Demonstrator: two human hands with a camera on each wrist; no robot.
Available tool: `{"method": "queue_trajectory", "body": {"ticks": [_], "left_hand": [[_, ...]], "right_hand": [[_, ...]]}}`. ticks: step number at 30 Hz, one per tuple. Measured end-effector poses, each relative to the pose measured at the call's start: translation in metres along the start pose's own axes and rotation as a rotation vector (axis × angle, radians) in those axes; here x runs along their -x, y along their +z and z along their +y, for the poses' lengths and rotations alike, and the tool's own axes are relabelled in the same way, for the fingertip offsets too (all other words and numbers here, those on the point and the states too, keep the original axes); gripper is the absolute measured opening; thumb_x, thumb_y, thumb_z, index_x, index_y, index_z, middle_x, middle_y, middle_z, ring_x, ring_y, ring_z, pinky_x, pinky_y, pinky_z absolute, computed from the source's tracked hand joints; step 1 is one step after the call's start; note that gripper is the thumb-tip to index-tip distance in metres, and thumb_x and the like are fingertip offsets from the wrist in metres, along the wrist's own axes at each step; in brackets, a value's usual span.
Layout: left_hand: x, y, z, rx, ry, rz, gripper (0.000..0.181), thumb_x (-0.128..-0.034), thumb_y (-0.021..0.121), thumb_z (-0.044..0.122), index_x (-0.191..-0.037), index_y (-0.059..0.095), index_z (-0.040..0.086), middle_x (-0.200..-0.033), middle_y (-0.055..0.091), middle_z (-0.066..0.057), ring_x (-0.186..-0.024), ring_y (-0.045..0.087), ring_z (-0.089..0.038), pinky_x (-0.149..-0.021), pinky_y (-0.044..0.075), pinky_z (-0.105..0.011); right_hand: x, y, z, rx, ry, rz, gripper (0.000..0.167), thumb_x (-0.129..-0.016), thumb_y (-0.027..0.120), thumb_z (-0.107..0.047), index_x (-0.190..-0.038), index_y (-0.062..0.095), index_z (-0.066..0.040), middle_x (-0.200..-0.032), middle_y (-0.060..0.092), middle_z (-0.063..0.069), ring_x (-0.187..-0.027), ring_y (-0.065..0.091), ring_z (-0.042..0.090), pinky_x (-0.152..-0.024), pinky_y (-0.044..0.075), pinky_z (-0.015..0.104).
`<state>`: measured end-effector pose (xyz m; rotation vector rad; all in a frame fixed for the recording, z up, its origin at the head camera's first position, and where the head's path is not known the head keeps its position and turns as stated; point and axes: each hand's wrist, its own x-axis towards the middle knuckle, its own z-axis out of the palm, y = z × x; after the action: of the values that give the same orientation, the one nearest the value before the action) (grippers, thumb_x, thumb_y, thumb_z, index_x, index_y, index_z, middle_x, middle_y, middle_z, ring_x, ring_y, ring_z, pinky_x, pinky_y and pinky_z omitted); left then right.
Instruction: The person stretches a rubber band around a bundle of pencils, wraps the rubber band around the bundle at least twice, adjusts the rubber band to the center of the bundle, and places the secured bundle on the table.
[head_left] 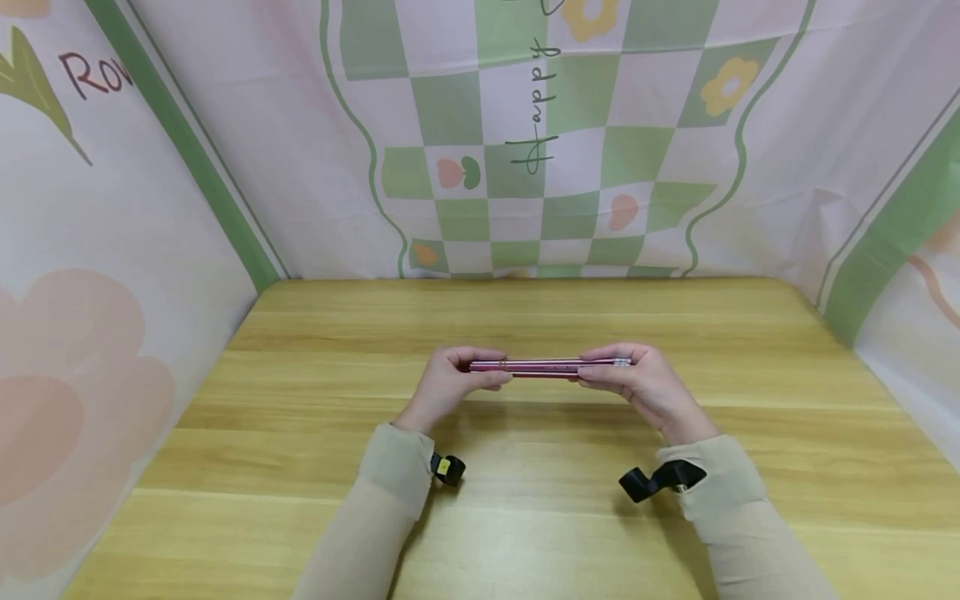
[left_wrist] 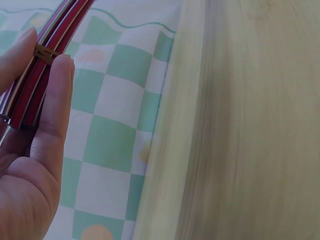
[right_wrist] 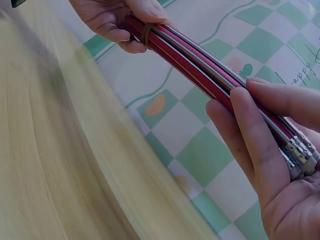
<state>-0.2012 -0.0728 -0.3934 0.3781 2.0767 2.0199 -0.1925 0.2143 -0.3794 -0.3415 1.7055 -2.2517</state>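
Observation:
A bundle of red striped pencils (head_left: 543,367) is held level above the wooden table between two hands. The left hand (head_left: 442,385) pinches its left end, beside a brown rubber band (left_wrist: 45,53) wound round the pencils (left_wrist: 31,90). Around the eraser end, the right hand (head_left: 660,387) grips with thumb and fingers. In the right wrist view, silver ferrules (right_wrist: 300,152) show near the right palm (right_wrist: 285,210), and the band (right_wrist: 146,34) lies by the left fingers.
The wooden table (head_left: 525,525) spreads below both hands. Behind it hangs a cloth (head_left: 465,108) with green and white checks, and printed cloth (head_left: 97,250) also stands at both sides. Black wrist cameras (head_left: 448,469) sit at the sleeve cuffs.

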Motion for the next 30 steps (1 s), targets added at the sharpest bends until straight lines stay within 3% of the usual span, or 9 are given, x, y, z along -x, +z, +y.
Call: {"method": "queue_trajectory", "body": {"ticks": [7,13,18,30], "left_hand": [[0.001,0.003,0.000,0.033,-0.012,0.007,0.036,-0.0826,0.078,0.003,-0.117,0.069,-0.005,-0.104,0.074,-0.018,-0.077,0.073,-0.014,-0.085,0.060,-0.039],[0.000,0.012,0.001,-0.042,-0.013,0.031,0.038,-0.0758,0.085,0.007,-0.111,0.074,0.000,-0.104,0.076,-0.013,-0.079,0.071,-0.010,-0.078,0.059,-0.030],[0.000,0.017,0.001,-0.042,-0.027,0.041,0.036,-0.0749,0.086,0.006,-0.109,0.075,0.002,-0.103,0.076,-0.014,-0.078,0.071,-0.011,-0.075,0.059,-0.027],[0.001,0.006,0.004,-0.063,-0.010,0.018,0.044,-0.0775,0.085,0.011,-0.119,0.071,0.011,-0.117,0.072,-0.006,-0.091,0.069,-0.011,-0.082,0.058,-0.029]], "right_hand": [[0.001,0.001,0.002,0.020,0.028,0.015,0.030,-0.088,0.062,0.014,-0.092,0.078,-0.011,-0.094,0.076,0.008,-0.086,0.075,0.018,-0.081,0.059,0.029],[-0.002,0.004,0.006,0.031,0.039,0.000,0.030,-0.087,0.062,0.015,-0.092,0.078,-0.010,-0.093,0.077,0.006,-0.086,0.075,0.018,-0.082,0.059,0.029],[-0.002,0.006,0.007,0.028,0.037,-0.003,0.032,-0.087,0.061,0.016,-0.091,0.078,-0.011,-0.092,0.077,0.006,-0.085,0.075,0.017,-0.081,0.060,0.029],[-0.002,0.004,0.002,-0.026,0.039,0.012,0.033,-0.088,0.060,0.017,-0.090,0.078,-0.010,-0.091,0.076,0.010,-0.084,0.075,0.020,-0.081,0.059,0.029]]}}
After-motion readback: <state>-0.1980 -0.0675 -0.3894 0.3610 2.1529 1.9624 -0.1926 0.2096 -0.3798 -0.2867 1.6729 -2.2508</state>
